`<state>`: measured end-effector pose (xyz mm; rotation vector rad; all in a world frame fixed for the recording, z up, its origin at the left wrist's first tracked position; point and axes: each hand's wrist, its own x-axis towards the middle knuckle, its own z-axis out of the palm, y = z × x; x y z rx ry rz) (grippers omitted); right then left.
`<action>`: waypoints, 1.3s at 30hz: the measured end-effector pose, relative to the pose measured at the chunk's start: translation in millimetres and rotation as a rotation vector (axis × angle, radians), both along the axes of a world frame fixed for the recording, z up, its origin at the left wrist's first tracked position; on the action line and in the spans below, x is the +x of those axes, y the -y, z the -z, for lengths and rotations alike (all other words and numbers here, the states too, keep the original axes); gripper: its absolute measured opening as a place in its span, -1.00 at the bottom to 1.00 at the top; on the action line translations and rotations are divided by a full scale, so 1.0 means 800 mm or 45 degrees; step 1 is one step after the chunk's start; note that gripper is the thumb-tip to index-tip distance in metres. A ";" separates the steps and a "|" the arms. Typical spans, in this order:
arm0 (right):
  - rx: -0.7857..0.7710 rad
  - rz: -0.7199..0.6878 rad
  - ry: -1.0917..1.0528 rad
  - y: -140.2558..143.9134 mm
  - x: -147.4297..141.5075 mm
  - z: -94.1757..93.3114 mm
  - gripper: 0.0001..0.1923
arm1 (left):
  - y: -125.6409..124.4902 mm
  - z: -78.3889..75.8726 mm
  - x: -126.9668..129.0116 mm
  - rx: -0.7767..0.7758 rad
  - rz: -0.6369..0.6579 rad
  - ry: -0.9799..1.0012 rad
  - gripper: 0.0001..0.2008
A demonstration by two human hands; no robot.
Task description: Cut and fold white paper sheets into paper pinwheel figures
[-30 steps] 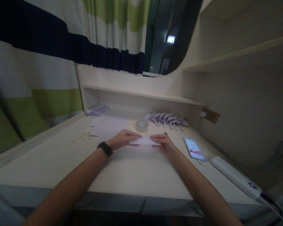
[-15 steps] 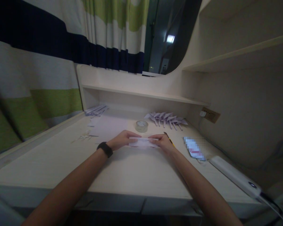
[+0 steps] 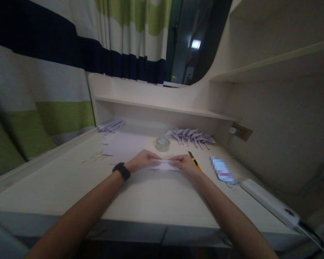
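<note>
A small folded strip of white paper lies on the pale desk, pinched at both ends. My left hand, with a black band on its wrist, presses its left end. My right hand holds its right end, fingertips close to those of the left. Just right of my right hand lies a yellow utility knife.
A roll of clear tape stands behind the hands. A row of folded paper shapes lies at the back right, another pile at the back left, paper scraps on the left. A phone and a white power bank lie right.
Both hands have drawn closer together over the paper, which now looks narrower. My right hand has shifted left, uncovering the yellow knife.
</note>
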<state>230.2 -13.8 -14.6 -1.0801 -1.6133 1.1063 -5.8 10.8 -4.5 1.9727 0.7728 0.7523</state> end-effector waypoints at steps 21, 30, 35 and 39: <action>-0.166 -0.129 -0.164 -0.001 0.005 0.000 -0.56 | 0.017 -0.019 -0.003 -0.145 0.078 0.078 -0.57; -0.182 -0.134 -0.239 -0.001 0.005 -0.002 -0.61 | 0.012 -0.015 -0.001 -0.096 0.021 0.083 -0.58; -0.174 -0.105 -0.248 -0.006 0.010 0.001 -0.61 | 0.011 -0.016 -0.001 -0.098 -0.128 0.092 -0.60; -0.167 -0.077 -0.251 -0.007 0.012 0.002 -0.63 | 0.014 -0.018 -0.001 -0.132 -0.095 0.156 -0.62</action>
